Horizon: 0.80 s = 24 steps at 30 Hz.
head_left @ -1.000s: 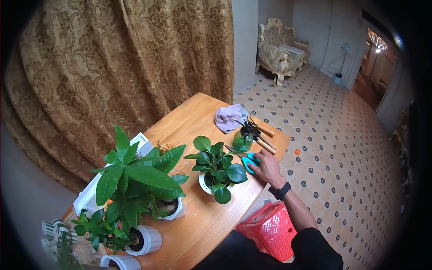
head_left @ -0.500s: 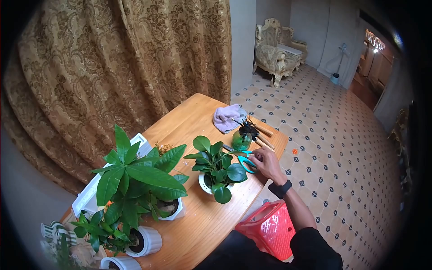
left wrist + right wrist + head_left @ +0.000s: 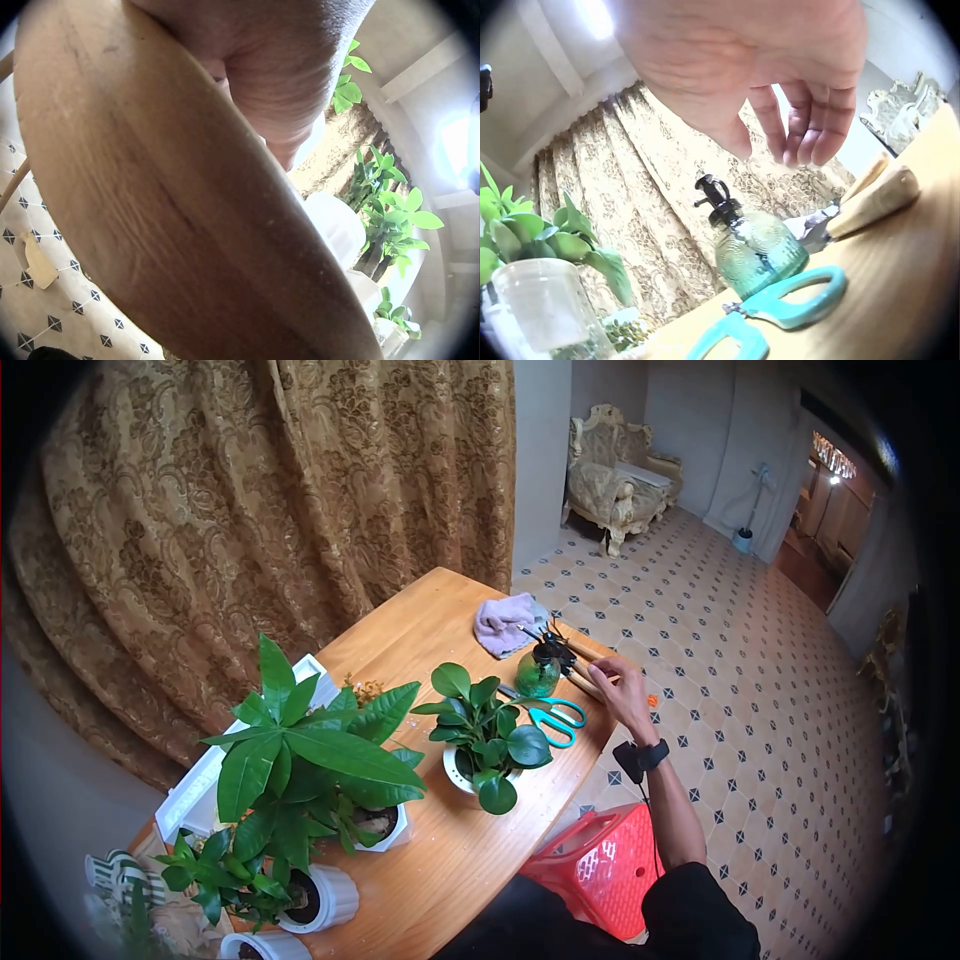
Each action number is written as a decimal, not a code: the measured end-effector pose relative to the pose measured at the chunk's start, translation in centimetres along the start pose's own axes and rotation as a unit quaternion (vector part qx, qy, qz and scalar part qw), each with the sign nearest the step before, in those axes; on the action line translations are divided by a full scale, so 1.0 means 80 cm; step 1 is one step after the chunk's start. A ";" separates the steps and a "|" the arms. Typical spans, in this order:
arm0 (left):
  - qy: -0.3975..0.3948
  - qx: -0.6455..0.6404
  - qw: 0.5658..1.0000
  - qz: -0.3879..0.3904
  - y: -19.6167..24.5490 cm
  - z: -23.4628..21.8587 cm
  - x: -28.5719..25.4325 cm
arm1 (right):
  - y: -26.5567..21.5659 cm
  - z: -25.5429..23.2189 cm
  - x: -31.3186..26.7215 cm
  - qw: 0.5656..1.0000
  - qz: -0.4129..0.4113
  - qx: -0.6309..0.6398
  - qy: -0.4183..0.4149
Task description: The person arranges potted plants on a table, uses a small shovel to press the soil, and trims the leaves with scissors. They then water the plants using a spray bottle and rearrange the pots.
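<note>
My right hand [image 3: 622, 695] hovers near the table's right edge with nothing in its grasp, fingers bent loosely downward in the right wrist view. Beside it lie wooden-handled garden tools [image 3: 877, 199]. Teal-handled scissors [image 3: 580, 712] rest flat on the wood, to the left of the hand. Just behind them stands a green glass spray bottle [image 3: 759, 255] with a black pump head. My left hand [image 3: 277, 75] shows only in the left wrist view, at the rounded wooden table edge [image 3: 150, 187]; most of its fingers are hidden behind that edge.
A leafy plant in a white pot [image 3: 452, 768] stands left of the scissors. Larger potted plants [image 3: 330, 895] crowd the table's left side by a white tray [image 3: 195, 790]. A mauve cloth [image 3: 503, 622] lies at the back. A red stool [image 3: 600, 870] stands below the front edge.
My right hand has let go of the scissors and moved right and slightly up, toward the wooden handles. The scissors now lie on the table, their handles spread apart.
</note>
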<state>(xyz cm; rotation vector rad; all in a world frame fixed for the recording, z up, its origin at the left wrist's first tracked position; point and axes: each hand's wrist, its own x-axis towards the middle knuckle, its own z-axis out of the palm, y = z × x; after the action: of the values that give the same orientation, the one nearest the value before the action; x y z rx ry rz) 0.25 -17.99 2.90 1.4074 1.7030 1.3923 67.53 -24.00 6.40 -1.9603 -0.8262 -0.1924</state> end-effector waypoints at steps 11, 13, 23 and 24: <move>0.058 -0.004 0.998 0.013 -0.011 -0.046 -0.018 | -0.036 0.056 0.042 0.892 0.201 0.359 -0.187; 0.068 -0.006 0.998 0.014 -0.014 -0.053 -0.022 | -0.043 0.059 0.042 0.866 0.222 0.397 -0.207; 0.056 -0.057 0.997 0.022 -0.029 -0.034 -0.016 | -0.088 0.026 0.075 0.941 0.118 0.283 -0.146; 0.051 -0.062 0.996 0.023 -0.030 -0.032 -0.014 | -0.107 0.011 0.078 0.945 0.097 0.277 -0.143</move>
<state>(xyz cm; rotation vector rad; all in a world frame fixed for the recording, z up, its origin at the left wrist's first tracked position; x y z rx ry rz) -2.50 -19.82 1.29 1.3356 1.6244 1.5926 66.75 -17.72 14.96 -1.5322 -0.7614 0.4124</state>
